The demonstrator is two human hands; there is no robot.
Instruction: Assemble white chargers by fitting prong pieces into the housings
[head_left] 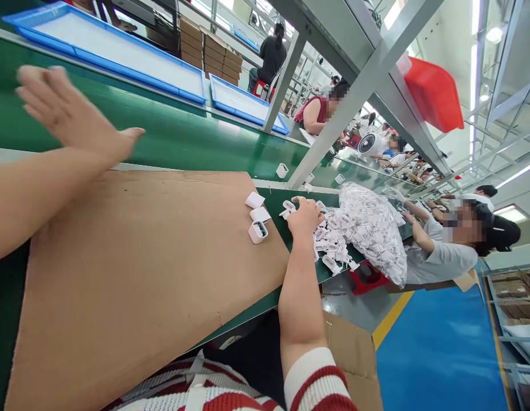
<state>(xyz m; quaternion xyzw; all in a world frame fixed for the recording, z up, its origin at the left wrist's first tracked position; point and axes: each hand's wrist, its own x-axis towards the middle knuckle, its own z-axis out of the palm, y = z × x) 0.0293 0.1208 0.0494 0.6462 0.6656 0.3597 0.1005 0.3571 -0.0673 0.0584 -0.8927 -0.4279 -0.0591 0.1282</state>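
Observation:
My left hand [72, 117] is raised over the green work surface at the left, fingers stretched out, with nothing in it. My right hand [305, 217] is at the left edge of a heap of small white plastic parts [333, 242], fingers curled down among them; what they grip, if anything, is hidden. Just left of its fingertips lies one white part [287, 209]. On the right edge of a flat cardboard sheet [162, 257], three white housings stand in a row; the nearest housing [259, 232] shows its open end with dark contacts inside.
A clear plastic bag [372, 222] full of white parts lies right of the heap. Beyond the cardboard runs a green belt [231, 142] with a few white housings and blue-rimmed trays [119, 51] behind it. A metal post [329, 125] slants up. A co-worker [445, 240] sits at right.

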